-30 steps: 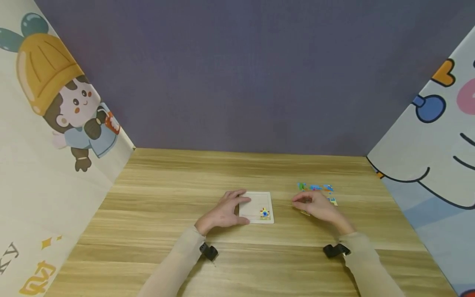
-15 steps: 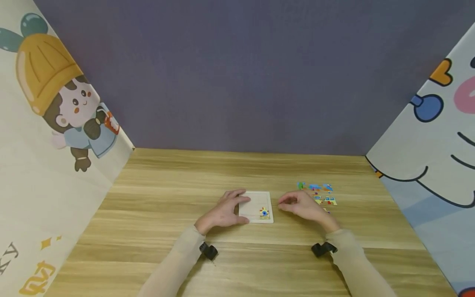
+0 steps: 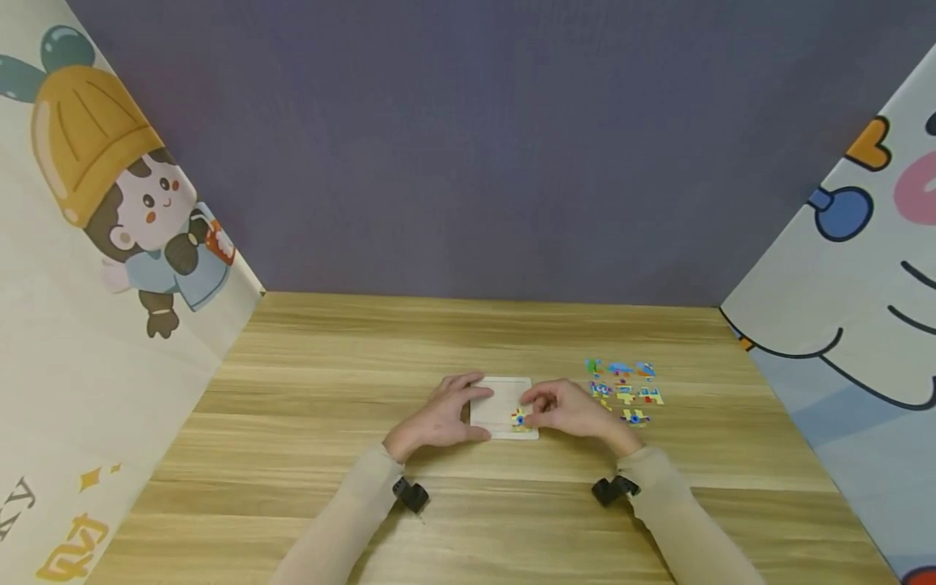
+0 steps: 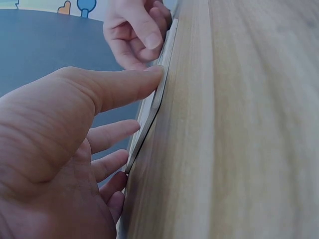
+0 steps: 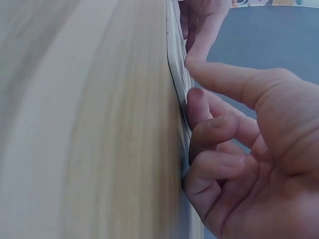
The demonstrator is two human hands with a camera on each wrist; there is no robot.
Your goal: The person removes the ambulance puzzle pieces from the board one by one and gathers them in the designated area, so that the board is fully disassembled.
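Note:
A thin white puzzle tray [image 3: 497, 406] lies on the table in the head view, with a yellow puzzle piece with a blue round shape [image 3: 519, 418] in its near right corner. My left hand [image 3: 439, 414] spans the tray's left side, fingers spread; thumb and index finger rest on it. In the left wrist view its thumb [image 4: 129, 84] stretches straight along the tray edge. My right hand [image 3: 570, 408] is over the tray's right edge, thumb and index finger pinching a puzzle piece that the fingers hide. The right wrist view shows its other fingers [image 5: 214, 164] curled.
Several colourful puzzle pieces [image 3: 625, 395] lie in rows on the wooden table [image 3: 366, 341], right of the tray. A dark wall panel [image 3: 468, 162] rises behind the table. Cartoon-printed walls stand on both sides.
My right hand has moved left from the loose pieces to the tray's right edge, uncovering the lower pieces. A yellowish bit seen under it is gone from that spot. The left hand has stayed put.

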